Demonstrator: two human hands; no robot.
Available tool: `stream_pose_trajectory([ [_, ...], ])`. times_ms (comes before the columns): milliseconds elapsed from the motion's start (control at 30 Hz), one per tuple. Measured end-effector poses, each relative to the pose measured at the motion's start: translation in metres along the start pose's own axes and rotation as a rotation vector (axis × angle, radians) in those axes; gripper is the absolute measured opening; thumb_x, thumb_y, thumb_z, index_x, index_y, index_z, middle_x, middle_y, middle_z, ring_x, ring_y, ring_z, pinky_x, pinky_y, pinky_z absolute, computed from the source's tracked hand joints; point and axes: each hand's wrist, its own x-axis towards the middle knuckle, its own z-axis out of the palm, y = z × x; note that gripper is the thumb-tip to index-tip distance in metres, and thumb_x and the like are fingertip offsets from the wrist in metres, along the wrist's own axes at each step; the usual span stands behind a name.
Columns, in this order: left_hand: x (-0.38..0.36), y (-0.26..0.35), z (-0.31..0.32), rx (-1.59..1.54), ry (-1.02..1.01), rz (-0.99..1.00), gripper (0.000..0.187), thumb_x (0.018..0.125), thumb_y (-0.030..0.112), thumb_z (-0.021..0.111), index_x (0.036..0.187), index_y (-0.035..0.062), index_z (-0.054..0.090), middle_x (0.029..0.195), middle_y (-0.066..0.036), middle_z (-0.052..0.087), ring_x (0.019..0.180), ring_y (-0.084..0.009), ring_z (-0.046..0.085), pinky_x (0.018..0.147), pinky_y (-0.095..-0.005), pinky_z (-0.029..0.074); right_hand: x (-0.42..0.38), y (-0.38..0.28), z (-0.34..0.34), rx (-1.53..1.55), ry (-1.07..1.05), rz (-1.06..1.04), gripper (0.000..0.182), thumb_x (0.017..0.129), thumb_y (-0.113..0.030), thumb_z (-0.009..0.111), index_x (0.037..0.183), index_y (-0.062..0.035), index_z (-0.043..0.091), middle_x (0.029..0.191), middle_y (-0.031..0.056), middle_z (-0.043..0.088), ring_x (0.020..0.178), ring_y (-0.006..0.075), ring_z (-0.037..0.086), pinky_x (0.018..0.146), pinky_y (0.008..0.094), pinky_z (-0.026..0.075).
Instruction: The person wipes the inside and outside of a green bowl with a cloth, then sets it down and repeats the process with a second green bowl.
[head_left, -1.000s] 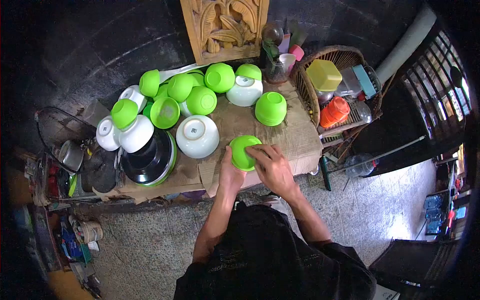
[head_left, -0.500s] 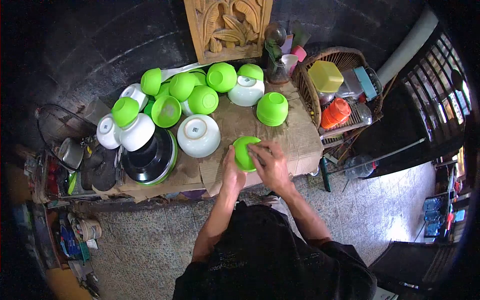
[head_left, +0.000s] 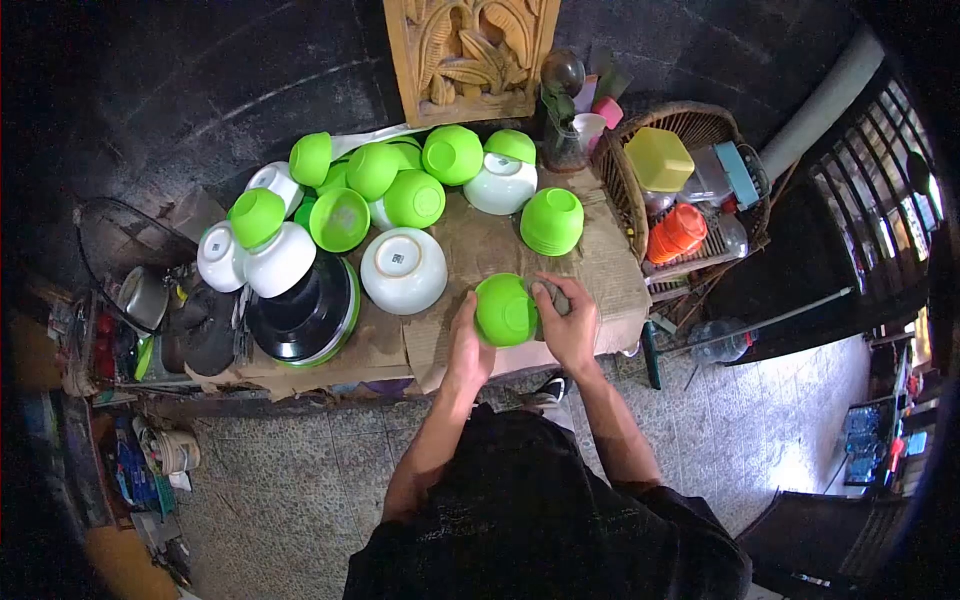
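Note:
My left hand [head_left: 468,350] is closed on the left side of a small green bowl [head_left: 505,310], held tilted over the front of the cardboard. At the bowl's right edge, my right hand [head_left: 572,330] pinches a small greyish wad, which looks like a cloth [head_left: 552,298]. Behind the held bowl stands an upside-down stack of green bowls [head_left: 552,222]. To its left a white bowl [head_left: 403,270] rests bottom up. Further back lies a pile of green bowls [head_left: 372,172] and white bowls, several of them overturned.
Cardboard [head_left: 610,270] covers the table. Black dishes [head_left: 300,310] sit front left. A wicker basket [head_left: 620,195] with orange cups [head_left: 678,233] and a yellow container [head_left: 658,160] stands right. A carved wooden panel [head_left: 470,60] leans at the back, near a utensil holder [head_left: 565,145].
My right hand has shifted from over the green bowl to its right edge, and the greyish wad now shows. The bowl has turned, its base facing more to the right.

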Motion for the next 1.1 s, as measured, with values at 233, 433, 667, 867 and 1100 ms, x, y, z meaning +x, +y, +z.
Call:
stream_pose_trajectory([
  [233,-0.015,0.008,0.021,0.591,-0.012,0.259,0.035,0.114,0.030,0.043,0.115,0.0043,0.066,0.101,0.001,0.066,0.093,-0.0064,0.058,0.085,-0.0257,0.048,0.008,-0.036,-0.008,-0.178,-0.051,-0.126,0.023,0.088,-0.011,0.077,0.111,-0.0060,0.077,0.102,0.0166,0.069,0.093,0.0350,0.066,0.082,0.0443,0.054],
  [433,-0.012,0.002,0.015,0.424,0.096,0.264,0.032,0.115,0.028,0.041,0.114,0.0057,0.064,0.105,0.000,0.063,0.099,-0.0090,0.056,0.093,-0.0271,0.045,-0.012,-0.056,-0.006,-0.327,-0.203,-0.496,0.036,0.079,-0.006,0.077,0.115,-0.0111,0.076,0.111,0.0099,0.068,0.101,0.0329,0.062,0.083,0.0411,0.056],
  [667,-0.012,0.014,0.003,-0.144,0.061,0.010,0.046,0.113,0.042,0.038,0.131,0.0044,0.057,0.123,-0.012,0.066,0.112,-0.0271,0.066,0.097,-0.0438,0.054,-0.046,-0.040,0.005,-0.360,-0.279,-0.615,0.052,0.071,-0.005,0.074,0.119,-0.0220,0.078,0.125,-0.0003,0.064,0.105,0.0309,0.057,0.088,0.0418,0.055],
  [867,0.003,0.009,-0.027,-0.540,-0.038,-0.168,0.052,0.112,0.041,0.033,0.138,0.0026,0.056,0.132,-0.017,0.065,0.121,-0.0331,0.063,0.104,-0.0492,0.052,-0.048,-0.019,-0.008,-0.307,-0.180,-0.757,0.056,0.069,0.000,0.074,0.121,-0.0219,0.076,0.125,0.0016,0.064,0.106,0.0277,0.058,0.087,0.0390,0.056],
  [1100,-0.016,0.026,0.022,-0.549,0.057,-0.220,0.043,0.109,0.029,0.038,0.137,0.0029,0.058,0.133,-0.015,0.067,0.120,-0.0300,0.065,0.103,-0.0453,0.054,-0.028,-0.036,-0.012,0.021,0.040,-0.394,0.043,0.076,0.006,0.078,0.115,-0.0120,0.077,0.111,0.0123,0.064,0.094,0.0287,0.062,0.078,0.0365,0.052],
])
